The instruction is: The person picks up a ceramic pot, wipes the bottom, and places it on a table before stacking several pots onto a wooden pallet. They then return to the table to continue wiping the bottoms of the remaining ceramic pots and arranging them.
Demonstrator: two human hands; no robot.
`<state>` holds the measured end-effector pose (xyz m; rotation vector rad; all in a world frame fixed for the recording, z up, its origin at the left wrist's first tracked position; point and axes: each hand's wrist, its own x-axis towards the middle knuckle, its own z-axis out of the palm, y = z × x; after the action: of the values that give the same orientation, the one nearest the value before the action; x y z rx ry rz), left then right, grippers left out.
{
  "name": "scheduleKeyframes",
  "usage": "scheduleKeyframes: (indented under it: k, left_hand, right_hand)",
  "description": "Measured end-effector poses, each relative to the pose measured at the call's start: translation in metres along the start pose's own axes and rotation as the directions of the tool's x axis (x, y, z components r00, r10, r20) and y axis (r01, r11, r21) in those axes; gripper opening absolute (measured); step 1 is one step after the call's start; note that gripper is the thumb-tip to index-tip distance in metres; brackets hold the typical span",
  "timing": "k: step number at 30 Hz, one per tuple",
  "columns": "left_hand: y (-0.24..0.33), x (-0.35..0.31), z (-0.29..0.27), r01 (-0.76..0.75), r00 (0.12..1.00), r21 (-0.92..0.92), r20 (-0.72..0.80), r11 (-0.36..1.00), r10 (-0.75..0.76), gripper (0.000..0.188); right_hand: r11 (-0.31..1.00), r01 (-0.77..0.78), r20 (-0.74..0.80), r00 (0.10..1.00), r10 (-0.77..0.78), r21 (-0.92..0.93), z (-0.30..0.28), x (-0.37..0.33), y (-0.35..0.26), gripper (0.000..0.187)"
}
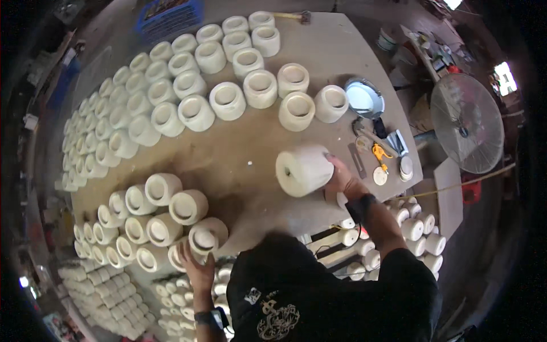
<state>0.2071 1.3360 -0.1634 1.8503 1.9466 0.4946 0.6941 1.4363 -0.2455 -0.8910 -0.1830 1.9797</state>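
Note:
My right hand [340, 175] grips a cream cylinder [303, 170] by its right end, above the table near its front edge. The cylinder lies on its side in the air, its rounded face with a small dark hole turned left. At the front left, my left hand [195, 267] has its fingers and thumb around the near side of another cream cylinder [215, 231], whose upper face shows a ring and a paler round shape within. Beside it, more cream cylinders [188, 206] with round recesses stand close together. A wristband is on each forearm.
Rows of cream cylinders [196, 112] fill the far left of the brown table [239, 165]. On the right are a blue-rimmed basin [364, 98], an orange tool [380, 153] and a flat dark strip [357, 161]. A fan [467, 122] stands beyond; racked cylinders [412, 229] are below.

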Motion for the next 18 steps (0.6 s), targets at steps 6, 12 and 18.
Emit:
scheduleKeyframes:
  k: [6, 12, 18]
  left_hand:
    - [0.061, 0.041, 0.002, 0.166, 0.941, -0.516, 0.338, 0.841, 0.022, 0.074]
    - [0.113, 0.055, -0.002, 0.069, 0.867, -0.778, 0.356, 0.624, 0.348, 0.119]
    - [0.130, 0.058, 0.002, 0.084, 0.879, -0.819, 0.328, 0.567, 0.345, 0.130]
  right_hand:
    - [0.962, -0.181, 0.245, 0.961, 0.130, 0.202, 0.085, 0.020, 0.073, 0.078]
    - [0.862, -0.463, 0.487, 0.813, 0.319, 0.207, 0.118, 0.036, 0.108, 0.081]
    - [0.875, -0.477, 0.453, 0.801, 0.392, 0.085, 0.121, 0.042, 0.127, 0.086]
